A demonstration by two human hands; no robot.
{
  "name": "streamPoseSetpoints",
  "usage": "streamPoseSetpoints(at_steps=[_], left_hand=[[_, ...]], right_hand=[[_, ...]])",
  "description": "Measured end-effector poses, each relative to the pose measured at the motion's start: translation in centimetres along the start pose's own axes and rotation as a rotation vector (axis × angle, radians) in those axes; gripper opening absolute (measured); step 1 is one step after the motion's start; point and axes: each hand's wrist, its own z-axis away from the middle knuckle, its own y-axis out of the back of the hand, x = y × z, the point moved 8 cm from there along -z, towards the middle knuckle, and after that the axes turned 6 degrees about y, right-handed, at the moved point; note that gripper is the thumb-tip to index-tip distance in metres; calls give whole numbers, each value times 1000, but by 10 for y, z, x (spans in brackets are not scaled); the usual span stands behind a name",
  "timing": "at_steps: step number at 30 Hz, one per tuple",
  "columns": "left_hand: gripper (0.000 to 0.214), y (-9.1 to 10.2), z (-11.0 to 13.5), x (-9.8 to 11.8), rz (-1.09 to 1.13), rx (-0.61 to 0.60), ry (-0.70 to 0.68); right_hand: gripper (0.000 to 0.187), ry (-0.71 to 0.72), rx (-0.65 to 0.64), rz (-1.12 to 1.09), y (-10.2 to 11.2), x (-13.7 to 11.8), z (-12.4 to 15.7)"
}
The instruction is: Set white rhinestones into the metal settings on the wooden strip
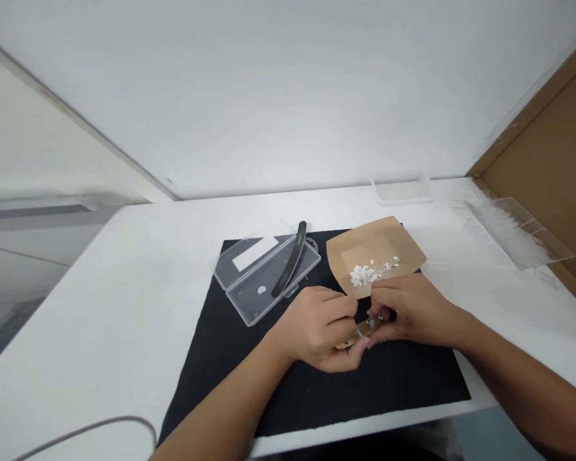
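Both hands meet over the black mat, close to each other. Between them is a narrow tan strip (360, 333) with several small shiny pieces along it. My left hand (322, 328) is closed on the strip's left end, its thumb underneath. My right hand (410, 310) has its fingers and thumb bent around the right end; anything small between those fingertips is hidden. Just beyond the right hand, a brown paper sheet (377, 243) bears a loose heap of small white flakes (363, 275).
An open clear plastic case (249, 304) lies left on the black mat (221, 384), with a dark curved nail file (292, 259) across it and a white label (255, 253). A clear tray (403, 192) stands at the back. Transparent sheets (518, 234) lie right, beside a brown panel (552, 141).
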Motion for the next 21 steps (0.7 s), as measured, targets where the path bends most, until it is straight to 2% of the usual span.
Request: streamPoseSetpoints(at_steps=[5,11,21], left_hand=[[22,-5,1,0,21,-27,10],[2,-12,-1,-1,84,-76,40],[13,-9,-3,-6,161,-66,60]], right_hand=[[38,19,21,18,1,-3,0],[37,-9,7,27,0,-3,-1],[39,-55,-23,4,-1,0,-2]])
